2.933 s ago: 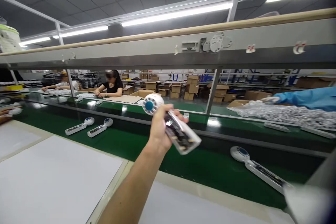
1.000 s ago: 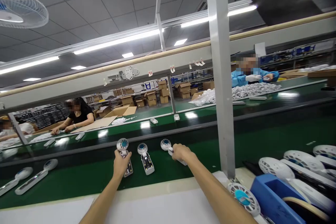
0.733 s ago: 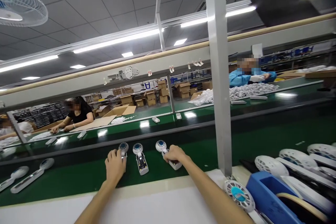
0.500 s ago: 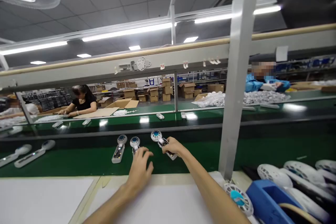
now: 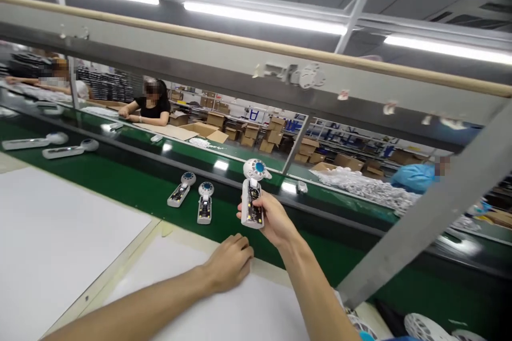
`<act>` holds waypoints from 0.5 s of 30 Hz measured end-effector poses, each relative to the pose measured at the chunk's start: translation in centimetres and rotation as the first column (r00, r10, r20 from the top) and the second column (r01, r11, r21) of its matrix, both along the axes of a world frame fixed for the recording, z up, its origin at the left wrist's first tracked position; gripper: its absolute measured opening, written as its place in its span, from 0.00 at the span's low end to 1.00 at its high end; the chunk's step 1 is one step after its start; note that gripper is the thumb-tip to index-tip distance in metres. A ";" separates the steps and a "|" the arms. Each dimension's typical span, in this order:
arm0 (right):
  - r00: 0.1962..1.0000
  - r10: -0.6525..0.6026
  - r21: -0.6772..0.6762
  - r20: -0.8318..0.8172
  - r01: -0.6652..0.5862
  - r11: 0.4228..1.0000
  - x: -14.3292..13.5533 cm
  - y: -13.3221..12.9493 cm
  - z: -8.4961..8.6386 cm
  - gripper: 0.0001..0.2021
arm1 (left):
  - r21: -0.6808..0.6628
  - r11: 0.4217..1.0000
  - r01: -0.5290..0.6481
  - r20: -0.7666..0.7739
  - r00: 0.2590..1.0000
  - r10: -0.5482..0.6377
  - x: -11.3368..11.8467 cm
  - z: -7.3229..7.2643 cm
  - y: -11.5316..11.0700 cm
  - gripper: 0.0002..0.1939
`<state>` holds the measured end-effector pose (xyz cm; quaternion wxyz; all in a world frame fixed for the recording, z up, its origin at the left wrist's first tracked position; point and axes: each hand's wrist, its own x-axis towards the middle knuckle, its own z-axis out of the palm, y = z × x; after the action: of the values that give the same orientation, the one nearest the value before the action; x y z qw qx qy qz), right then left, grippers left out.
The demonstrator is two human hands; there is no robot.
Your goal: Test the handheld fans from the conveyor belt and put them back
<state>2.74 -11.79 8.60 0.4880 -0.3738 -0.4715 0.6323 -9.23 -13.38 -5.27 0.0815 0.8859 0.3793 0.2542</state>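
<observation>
My right hand (image 5: 272, 216) is closed around the open handle of a white handheld fan (image 5: 253, 200), lifted over the green belt. The fan's round head with a blue centre points up, and a dark circuit board shows in the handle. My left hand (image 5: 232, 262) lies at the near edge of the belt with its fingers curled in and no object visible in it. Beyond it on the belt, a second open-handled fan (image 5: 205, 208) stands nearly in line with me, and a third fan (image 5: 181, 192) lies tilted to its left.
White sheets (image 5: 60, 245) cover the near worktop. A slanting grey post (image 5: 424, 224) rises at the right, with more fan heads (image 5: 428, 325) below it. Further fans (image 5: 70, 149) lie left on the belt. Co-workers (image 5: 152, 104) sit across the line.
My right hand has raised its fan off the belt and turned it upright. My left hand has drawn back from the middle fan, its fingers now curled. The view has swung left and tilted.
</observation>
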 end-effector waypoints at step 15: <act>0.969 0.192 -0.040 0.154 -0.188 0.981 -11.0 -3.7 -8.5 0.21 | -0.305 0.410 -0.859 0.223 0.354 0.908 1.8 4.8 -2.0 0.18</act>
<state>-8.22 -15.49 0.07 0.3817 -0.3817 -0.5340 0.6508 -7.45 -15.39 -0.44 0.0581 0.4709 0.7909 0.3866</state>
